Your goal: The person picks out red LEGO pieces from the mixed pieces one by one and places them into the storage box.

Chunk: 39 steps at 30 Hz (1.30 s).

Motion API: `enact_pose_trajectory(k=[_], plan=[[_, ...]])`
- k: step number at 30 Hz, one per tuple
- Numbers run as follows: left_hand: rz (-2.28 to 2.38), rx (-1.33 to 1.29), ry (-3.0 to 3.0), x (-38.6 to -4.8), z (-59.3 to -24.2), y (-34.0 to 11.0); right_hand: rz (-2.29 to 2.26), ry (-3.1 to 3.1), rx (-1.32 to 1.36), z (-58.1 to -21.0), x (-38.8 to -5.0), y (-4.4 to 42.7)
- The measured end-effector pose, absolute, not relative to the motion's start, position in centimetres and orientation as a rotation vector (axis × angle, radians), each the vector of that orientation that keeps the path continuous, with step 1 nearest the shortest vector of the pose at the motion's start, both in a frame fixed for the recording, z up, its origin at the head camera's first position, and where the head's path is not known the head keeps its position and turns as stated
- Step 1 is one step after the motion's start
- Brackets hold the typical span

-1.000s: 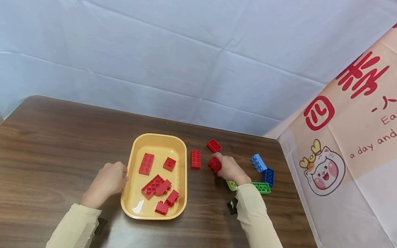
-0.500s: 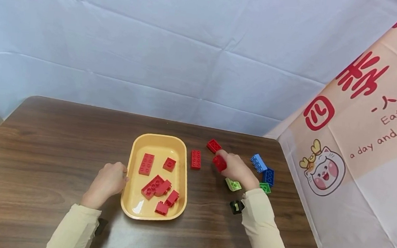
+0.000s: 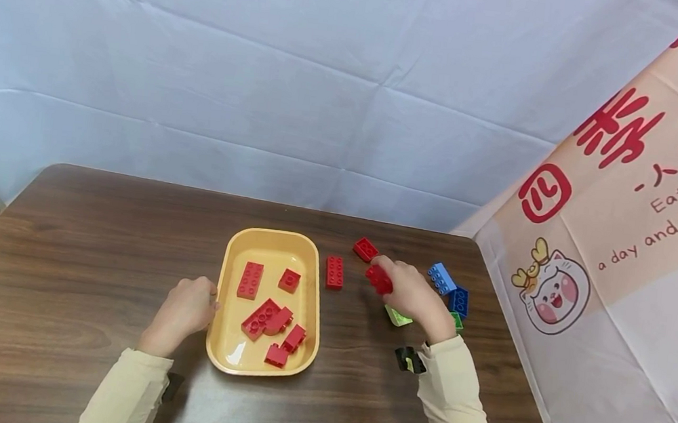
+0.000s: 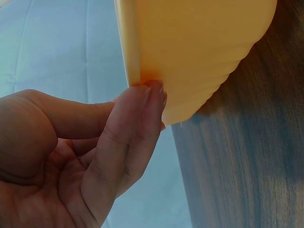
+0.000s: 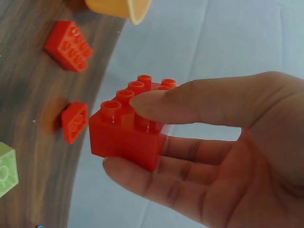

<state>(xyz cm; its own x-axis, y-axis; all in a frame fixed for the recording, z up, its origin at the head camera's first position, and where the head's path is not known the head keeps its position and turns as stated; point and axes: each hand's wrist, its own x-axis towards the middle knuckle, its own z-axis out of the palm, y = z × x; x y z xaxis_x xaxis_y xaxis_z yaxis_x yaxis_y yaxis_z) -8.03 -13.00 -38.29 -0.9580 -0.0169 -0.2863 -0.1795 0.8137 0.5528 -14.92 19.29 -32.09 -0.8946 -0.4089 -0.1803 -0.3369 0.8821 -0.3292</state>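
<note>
My right hand (image 3: 417, 295) pinches a red building brick (image 5: 126, 135), thumb across its studs and fingers under it, in the right wrist view. In the head view this hand is right of the yellow tray (image 3: 219, 346). Two more red bricks lie near it: an eight-stud red brick (image 3: 334, 272) beside the tray and a smaller red brick (image 3: 365, 249), hollow side up. At the tray's left side, my left hand (image 3: 182, 312) grips the rim between thumb and fingers; the left wrist view shows the fingertips on the tray wall (image 4: 199, 42). Several red bricks (image 3: 250, 280) lie inside the tray.
Partly behind my right hand lie a light green brick (image 3: 396, 316) and a green brick (image 3: 457, 321). A light blue brick (image 3: 441, 278) and a dark blue brick (image 3: 459, 303) touch near the right edge of the brown table (image 3: 97, 236). A pale cloth (image 3: 235, 79) hangs behind.
My right hand has shifted a little to the right with the red brick, which has turned in its fingers. My left hand and the tray stay put.
</note>
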Motion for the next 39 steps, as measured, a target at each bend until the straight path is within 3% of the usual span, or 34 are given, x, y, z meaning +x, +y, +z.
enact_pose_trajectory(k=[39], plan=[[0.871,-0.153,2.726,-8.0,-38.2,-13.0,-0.383,2.900,-0.663,-30.7,-12.3,19.0]])
